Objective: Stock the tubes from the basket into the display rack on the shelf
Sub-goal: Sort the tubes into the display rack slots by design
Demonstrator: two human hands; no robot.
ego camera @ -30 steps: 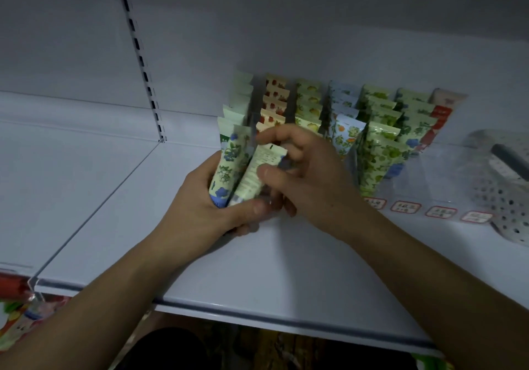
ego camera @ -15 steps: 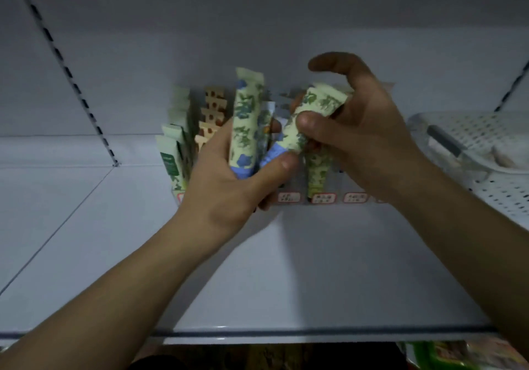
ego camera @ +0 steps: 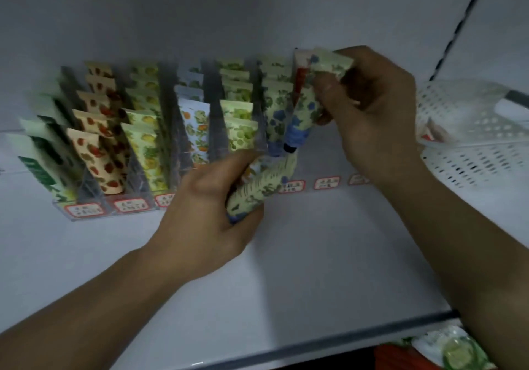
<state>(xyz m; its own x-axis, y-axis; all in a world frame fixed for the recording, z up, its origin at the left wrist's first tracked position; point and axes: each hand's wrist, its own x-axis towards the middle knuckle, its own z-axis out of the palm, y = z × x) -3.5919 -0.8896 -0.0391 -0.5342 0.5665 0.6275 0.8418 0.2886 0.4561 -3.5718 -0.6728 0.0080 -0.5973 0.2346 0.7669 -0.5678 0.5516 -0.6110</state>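
A clear display rack (ego camera: 86, 210) stands on the white shelf (ego camera: 329, 255), its lanes filled with upright patterned tubes. My right hand (ego camera: 372, 111) pinches a cream tube with blue flowers (ego camera: 307, 106), cap down, over the lane near the rack's right end. My left hand (ego camera: 209, 215) grips another blue-flower tube (ego camera: 263, 186), lying slanted just in front of the rack. The white perforated basket (ego camera: 472, 152) sits at the right on the shelf, partly behind my right wrist.
Red-bordered price labels (ego camera: 326, 183) run along the rack's front. A slotted upright (ego camera: 458, 26) rises at the back right. Below the shelf's front edge (ego camera: 315, 344), packaged goods (ego camera: 455, 352) show at the lower right.
The view has swung right and closer to the rack. My right hand has carried its tube over the right-hand lane, cap down. My left hand has dropped lower and now holds one tube, slanted.
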